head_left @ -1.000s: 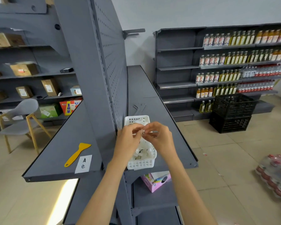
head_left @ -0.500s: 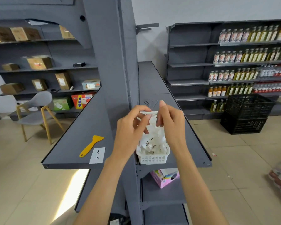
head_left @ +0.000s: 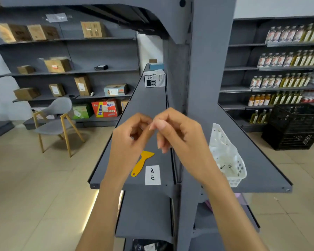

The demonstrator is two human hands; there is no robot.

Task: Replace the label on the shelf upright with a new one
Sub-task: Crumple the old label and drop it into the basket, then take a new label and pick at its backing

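My left hand (head_left: 129, 140) and my right hand (head_left: 179, 134) meet in front of the grey shelf upright (head_left: 205, 78), fingers curled and fingertips pinched together. I cannot tell whether anything small sits between the fingertips. A white label (head_left: 152, 175) with a black "A" lies flat near the front edge of the left grey shelf (head_left: 149, 102). Just left of it lies a yellow plastic scraper (head_left: 141, 163). On the shelf to the right of the upright stands a white plastic basket (head_left: 240, 180) holding white paper scraps with black marks. No label shows on the upright's visible face.
A white and black box (head_left: 154, 78) stands far back on the left shelf. A grey chair (head_left: 56, 122) stands on the tiled floor at left. Stacked black crates (head_left: 295, 127) sit at right below shelves of bottles. Cardboard boxes fill the far left shelving.
My view has swung left around the upright. Both hands left the basket, rose, and came over the left shelf, fingertips still pinched together.
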